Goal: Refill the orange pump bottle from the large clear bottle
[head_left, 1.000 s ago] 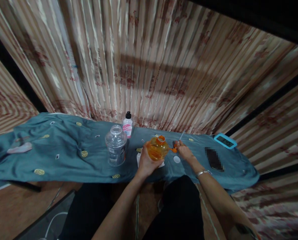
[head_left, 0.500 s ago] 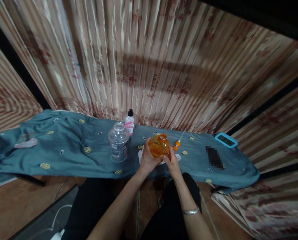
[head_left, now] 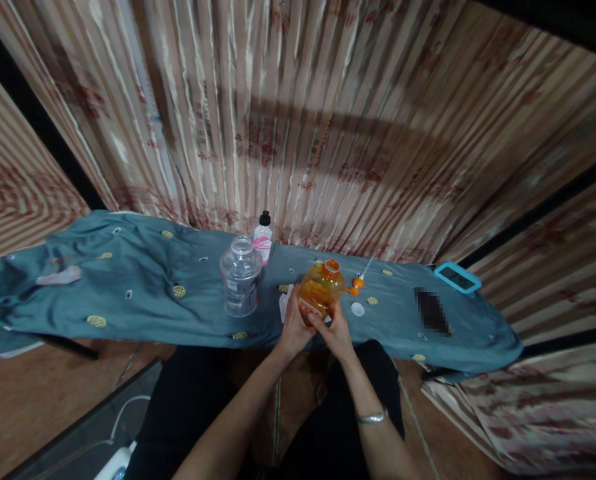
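An open-topped orange plastic bottle point(head_left: 322, 288) is held upright just above the teal cloth point(head_left: 143, 300). My left hand point(head_left: 294, 325) grips its left side and my right hand point(head_left: 334, 331) holds its lower front. Just right of the bottle lie an orange pump head with a thin white tube point(head_left: 359, 279) and a small white cap point(head_left: 357, 309). White paper point(head_left: 284, 303) lies under the bottle's left side. A clear empty plastic bottle point(head_left: 241, 277) stands to the left.
A small white bottle with a black cap and pink label point(head_left: 263, 239) stands behind the clear bottle, by the striped curtain. A blurred dark object point(head_left: 431, 311) and a teal-framed device point(head_left: 457, 277) lie at the right. A pale object point(head_left: 58, 275) rests far left.
My right hand left the pump head on the cloth and came over to the orange bottle, moving down to its lower front. The camera view shifted slightly.
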The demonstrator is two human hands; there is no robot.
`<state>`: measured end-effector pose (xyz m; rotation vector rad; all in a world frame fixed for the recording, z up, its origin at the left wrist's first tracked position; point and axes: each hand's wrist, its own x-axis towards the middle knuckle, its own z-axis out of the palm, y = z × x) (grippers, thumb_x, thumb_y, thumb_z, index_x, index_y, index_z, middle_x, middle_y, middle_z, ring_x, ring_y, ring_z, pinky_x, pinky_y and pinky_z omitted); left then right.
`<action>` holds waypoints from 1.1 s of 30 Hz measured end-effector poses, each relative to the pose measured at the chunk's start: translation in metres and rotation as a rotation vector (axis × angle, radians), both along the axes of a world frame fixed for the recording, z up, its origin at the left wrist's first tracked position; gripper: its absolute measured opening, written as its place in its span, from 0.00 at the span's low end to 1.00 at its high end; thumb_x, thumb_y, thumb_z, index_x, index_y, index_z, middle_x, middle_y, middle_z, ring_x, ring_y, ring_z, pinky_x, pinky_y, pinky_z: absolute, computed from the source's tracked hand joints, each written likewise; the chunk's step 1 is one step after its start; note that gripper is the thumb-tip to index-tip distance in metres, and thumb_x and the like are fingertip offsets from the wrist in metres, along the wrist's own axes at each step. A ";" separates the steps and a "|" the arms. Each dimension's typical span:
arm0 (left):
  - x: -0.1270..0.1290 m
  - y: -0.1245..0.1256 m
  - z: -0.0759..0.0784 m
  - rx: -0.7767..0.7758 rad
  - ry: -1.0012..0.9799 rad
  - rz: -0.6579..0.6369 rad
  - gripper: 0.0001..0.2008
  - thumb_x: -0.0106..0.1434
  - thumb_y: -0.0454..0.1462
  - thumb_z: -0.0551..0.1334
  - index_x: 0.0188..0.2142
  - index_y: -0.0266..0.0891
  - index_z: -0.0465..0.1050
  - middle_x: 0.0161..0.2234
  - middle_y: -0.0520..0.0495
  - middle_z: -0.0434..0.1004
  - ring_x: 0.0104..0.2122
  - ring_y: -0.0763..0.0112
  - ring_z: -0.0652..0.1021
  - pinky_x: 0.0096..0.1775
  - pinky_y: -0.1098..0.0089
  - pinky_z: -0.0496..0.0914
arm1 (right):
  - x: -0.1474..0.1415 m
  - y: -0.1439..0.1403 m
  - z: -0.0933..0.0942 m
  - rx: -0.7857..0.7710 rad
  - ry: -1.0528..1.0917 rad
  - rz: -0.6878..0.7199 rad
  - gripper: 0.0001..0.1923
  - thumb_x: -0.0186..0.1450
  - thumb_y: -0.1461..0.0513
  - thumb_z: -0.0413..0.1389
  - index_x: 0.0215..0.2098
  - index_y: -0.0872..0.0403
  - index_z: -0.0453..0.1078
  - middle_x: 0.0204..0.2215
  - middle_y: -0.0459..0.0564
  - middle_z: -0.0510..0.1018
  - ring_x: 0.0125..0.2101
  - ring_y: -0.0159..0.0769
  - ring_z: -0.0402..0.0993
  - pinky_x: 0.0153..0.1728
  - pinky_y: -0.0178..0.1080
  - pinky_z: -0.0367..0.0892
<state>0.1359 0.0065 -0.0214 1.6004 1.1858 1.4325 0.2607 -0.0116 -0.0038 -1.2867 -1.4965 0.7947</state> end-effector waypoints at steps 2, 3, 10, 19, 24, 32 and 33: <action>-0.001 -0.001 -0.004 -0.010 0.019 -0.008 0.48 0.50 0.40 0.68 0.66 0.35 0.46 0.63 0.32 0.59 0.64 0.49 0.63 0.63 0.47 0.59 | -0.001 0.000 -0.002 -0.013 -0.014 -0.018 0.34 0.59 0.49 0.62 0.56 0.55 0.57 0.52 0.59 0.72 0.52 0.45 0.71 0.56 0.50 0.64; -0.001 -0.002 -0.005 -0.016 0.031 -0.008 0.48 0.50 0.40 0.68 0.66 0.34 0.46 0.64 0.31 0.58 0.64 0.48 0.62 0.64 0.47 0.58 | -0.001 0.000 -0.003 -0.019 -0.020 -0.032 0.34 0.59 0.49 0.62 0.57 0.55 0.57 0.51 0.58 0.73 0.51 0.45 0.71 0.55 0.51 0.64; -0.001 0.001 -0.015 -0.047 0.079 0.021 0.50 0.50 0.40 0.68 0.67 0.34 0.42 0.65 0.31 0.55 0.65 0.49 0.60 0.64 0.49 0.57 | -0.003 0.005 -0.011 -0.011 -0.011 -0.077 0.31 0.58 0.52 0.63 0.53 0.57 0.61 0.48 0.57 0.75 0.48 0.45 0.73 0.51 0.51 0.67; -0.011 0.017 -0.021 -0.018 0.022 0.028 0.49 0.52 0.41 0.67 0.67 0.34 0.42 0.63 0.30 0.58 0.63 0.49 0.65 0.63 0.49 0.60 | -0.014 0.019 -0.012 0.008 0.009 -0.051 0.33 0.59 0.52 0.63 0.56 0.59 0.59 0.50 0.58 0.74 0.50 0.45 0.72 0.53 0.51 0.67; -0.016 0.014 -0.026 -0.014 0.023 0.072 0.51 0.49 0.39 0.69 0.67 0.40 0.43 0.65 0.32 0.55 0.66 0.46 0.59 0.65 0.44 0.55 | -0.015 0.018 -0.013 -0.032 -0.039 -0.084 0.37 0.58 0.49 0.62 0.58 0.61 0.58 0.50 0.62 0.74 0.50 0.47 0.72 0.52 0.53 0.67; -0.073 -0.056 -0.030 -0.069 0.048 0.227 0.43 0.51 0.42 0.71 0.62 0.41 0.54 0.56 0.38 0.68 0.57 0.52 0.71 0.59 0.48 0.65 | -0.003 0.006 -0.015 -0.021 -0.056 -0.116 0.49 0.56 0.43 0.62 0.65 0.58 0.48 0.57 0.61 0.68 0.55 0.46 0.68 0.56 0.51 0.64; -0.086 -0.062 -0.029 -0.083 0.048 0.265 0.41 0.51 0.43 0.71 0.61 0.41 0.56 0.53 0.39 0.69 0.55 0.53 0.73 0.58 0.48 0.66 | 0.000 0.005 -0.014 -0.013 -0.065 -0.129 0.50 0.56 0.43 0.62 0.66 0.58 0.49 0.57 0.61 0.69 0.55 0.47 0.68 0.56 0.52 0.64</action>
